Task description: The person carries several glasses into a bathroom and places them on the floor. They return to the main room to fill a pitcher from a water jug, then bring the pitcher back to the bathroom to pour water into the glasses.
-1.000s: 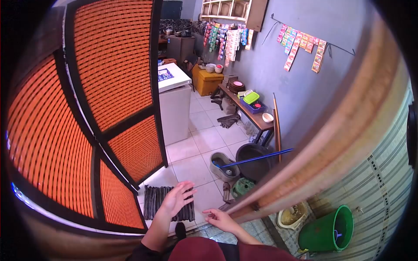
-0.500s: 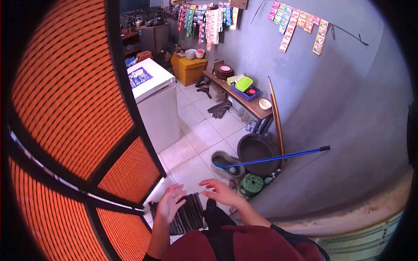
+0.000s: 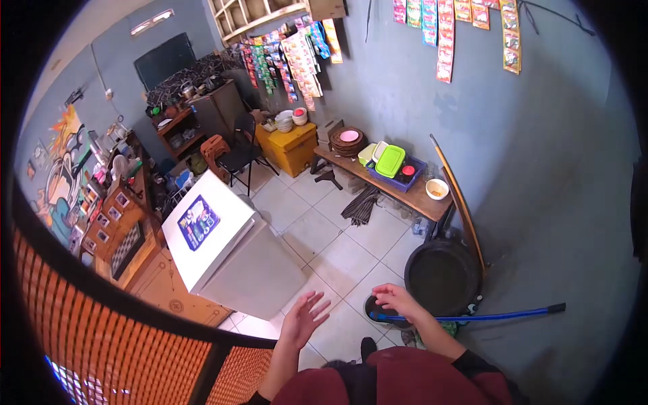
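My left hand (image 3: 305,320) is raised in front of my body, fingers spread, holding nothing. To its right, my right hand (image 3: 398,301) is also lifted with its fingers apart and nothing in it. It is over the small bucket (image 3: 371,309) and close to the mop's blue handle (image 3: 499,315), without visibly gripping it. A large dark basin (image 3: 442,275) stands on the floor beyond my right hand. The white chest (image 3: 253,270) with a sticker on its lid is ahead of my left hand.
An orange mesh door (image 3: 121,337) is at the lower left. Along the wall runs a wooden bench (image 3: 425,200) with containers and a bowl. A yellow box (image 3: 290,148), a black chair (image 3: 239,156) and a dark cloth (image 3: 362,206) are farther back. Sachets (image 3: 445,40) hang above.
I have moved forward past the mesh door, and the view has turned left and up. More of the room's left side shows. Both hands remain raised and empty.
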Tool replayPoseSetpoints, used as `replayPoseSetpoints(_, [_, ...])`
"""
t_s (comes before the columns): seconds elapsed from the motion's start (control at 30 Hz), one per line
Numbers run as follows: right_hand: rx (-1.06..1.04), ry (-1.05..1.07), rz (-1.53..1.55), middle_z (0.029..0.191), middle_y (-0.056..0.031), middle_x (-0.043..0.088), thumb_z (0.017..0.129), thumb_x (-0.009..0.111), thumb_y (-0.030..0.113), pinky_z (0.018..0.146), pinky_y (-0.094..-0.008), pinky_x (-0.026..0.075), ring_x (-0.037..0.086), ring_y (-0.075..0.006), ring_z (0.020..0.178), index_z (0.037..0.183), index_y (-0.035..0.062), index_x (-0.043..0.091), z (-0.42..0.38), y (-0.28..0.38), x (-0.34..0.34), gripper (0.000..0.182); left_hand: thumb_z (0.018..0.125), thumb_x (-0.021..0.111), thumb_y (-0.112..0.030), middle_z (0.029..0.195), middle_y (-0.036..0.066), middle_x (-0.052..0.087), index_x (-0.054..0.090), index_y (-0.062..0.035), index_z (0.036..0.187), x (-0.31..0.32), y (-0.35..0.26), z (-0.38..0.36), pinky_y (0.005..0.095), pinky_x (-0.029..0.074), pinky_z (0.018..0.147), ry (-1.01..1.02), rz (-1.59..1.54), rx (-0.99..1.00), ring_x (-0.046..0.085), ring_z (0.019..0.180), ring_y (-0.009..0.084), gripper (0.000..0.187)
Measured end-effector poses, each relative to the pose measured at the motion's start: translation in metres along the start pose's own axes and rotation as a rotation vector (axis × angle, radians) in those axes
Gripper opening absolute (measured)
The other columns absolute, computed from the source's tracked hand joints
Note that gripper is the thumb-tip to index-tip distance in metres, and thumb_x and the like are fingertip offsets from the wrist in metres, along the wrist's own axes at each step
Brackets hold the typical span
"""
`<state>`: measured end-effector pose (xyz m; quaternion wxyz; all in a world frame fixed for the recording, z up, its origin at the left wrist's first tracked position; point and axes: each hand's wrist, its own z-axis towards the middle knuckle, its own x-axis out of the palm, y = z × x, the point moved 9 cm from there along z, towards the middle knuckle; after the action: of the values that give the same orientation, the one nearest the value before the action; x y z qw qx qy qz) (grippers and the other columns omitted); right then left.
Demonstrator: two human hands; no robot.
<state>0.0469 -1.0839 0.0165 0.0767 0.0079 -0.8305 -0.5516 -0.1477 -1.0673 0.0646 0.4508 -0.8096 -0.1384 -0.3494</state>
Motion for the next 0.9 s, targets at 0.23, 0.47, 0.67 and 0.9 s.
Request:
replayPoseSetpoints(0.23, [0.054, -0.145, 0.090, 0.083, -0.0009, 0.051, 0.075, 0.049, 0.022, 0.062, -0.0212, 0.037, 0.048, -0.0076, 0.072, 0.096, 0.0074, 0.050, 0.116, 0.021, -0.043, 0.025, 0.077, 0.045, -0.028, 0.110, 0.008, 0.041, 0.041, -0.0112, 0.100, -0.040, -0.055, 0.104, 0.0390, 0.032, 0.081, -0.175, 0.264, 0.085, 0.040, 0.102, 0.0280, 0.029])
replayPoseSetpoints(0.47, [-0.165, -0.211, -0.053, 0.083, -0.0013, 0.051, 0.075, 0.050, 0.016, 0.063, -0.0197, 0.037, 0.047, -0.0081, 0.074, 0.097, 0.0038, 0.049, 0.235, 0.083, -0.073, 0.025, 0.077, 0.043, -0.029, 0.111, 0.006, 0.041, 0.039, -0.0115, 0.102, -0.085, -0.108, 0.245, 0.0403, 0.029, 0.081, -0.214, 0.262, -0.103, 0.041, 0.100, 0.0257, 0.031])
replayPoseSetpoints(0.67, [-0.111, -0.468, -0.179, 0.086, -0.0051, 0.054, 0.074, 0.052, 0.014, 0.066, -0.0231, 0.040, 0.049, -0.0112, 0.074, 0.095, 0.0030, 0.051, 0.305, 0.111, -0.126, 0.024, 0.076, 0.044, -0.030, 0.114, 0.004, 0.039, 0.038, -0.0118, 0.103, -0.027, -0.160, 0.388, 0.0384, 0.026, 0.084, 0.007, 0.443, -0.110, 0.038, 0.102, 0.0223, 0.033])
replayPoseSetpoints(0.9, [-0.087, -0.625, -0.019, 0.088, -0.0047, 0.054, 0.074, 0.052, 0.013, 0.069, -0.0236, 0.040, 0.049, -0.0107, 0.077, 0.096, 0.0030, 0.051, 0.337, 0.103, -0.203, 0.024, 0.076, 0.043, -0.032, 0.113, 0.005, 0.039, 0.038, -0.0120, 0.105, 0.020, -0.118, 0.533, 0.0397, 0.027, 0.084, 0.127, 0.548, -0.332, 0.038, 0.103, 0.0226, 0.036])
